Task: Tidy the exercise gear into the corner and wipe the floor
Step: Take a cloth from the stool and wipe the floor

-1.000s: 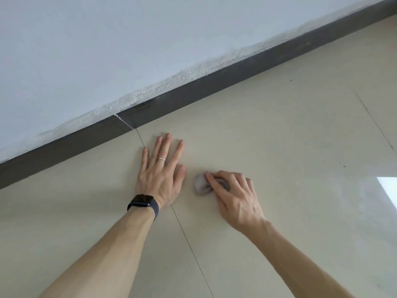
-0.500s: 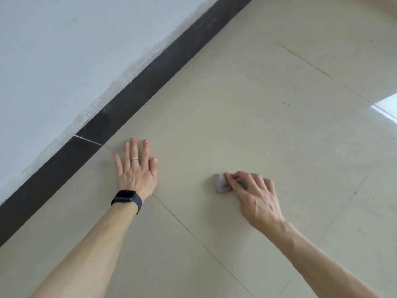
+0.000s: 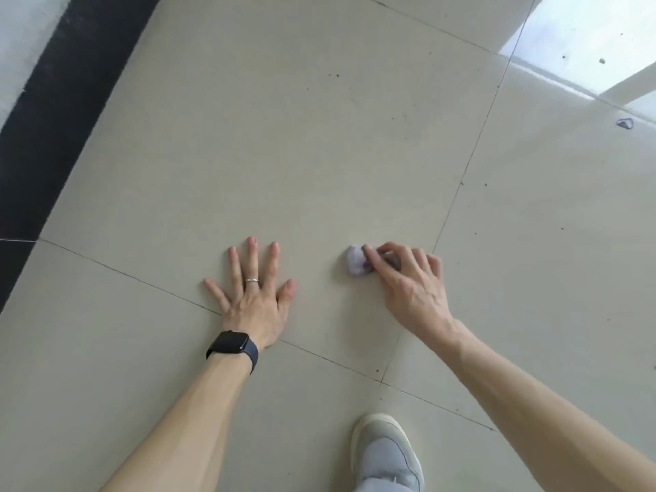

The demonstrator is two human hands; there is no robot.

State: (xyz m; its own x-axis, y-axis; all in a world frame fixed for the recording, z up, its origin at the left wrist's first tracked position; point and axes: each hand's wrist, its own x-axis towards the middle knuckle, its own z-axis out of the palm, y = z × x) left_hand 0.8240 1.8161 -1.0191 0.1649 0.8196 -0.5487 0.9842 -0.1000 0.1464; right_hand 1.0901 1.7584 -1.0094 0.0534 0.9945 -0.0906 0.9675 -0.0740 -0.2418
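- While the floor (image 3: pixel 319 136) takes up nearly the whole frame, I read a dark skirting board (image 3: pixel 46 118) running down the upper left, so the wall is close.
- Left of centre, my left hand (image 3: pixel 253 296) lies flat on the tile, fingers (image 3: pixel 252 257) spread apart, holding nothing; I judge it a brace.
- Just right of centre, my right hand (image 3: pixel 408 289) presses a small crumpled cloth (image 3: pixel 358 266) to the floor, fingertips clamped over it.
- To wipe well, I'd keep the wad flat under the fingertips and work in overlapping strokes.
- Dark specks dot the tiles at upper right, with a small purple scrap (image 3: pixel 624 123) near the edge.
- A grey shoe (image 3: pixel 387 452) sits at the bottom.
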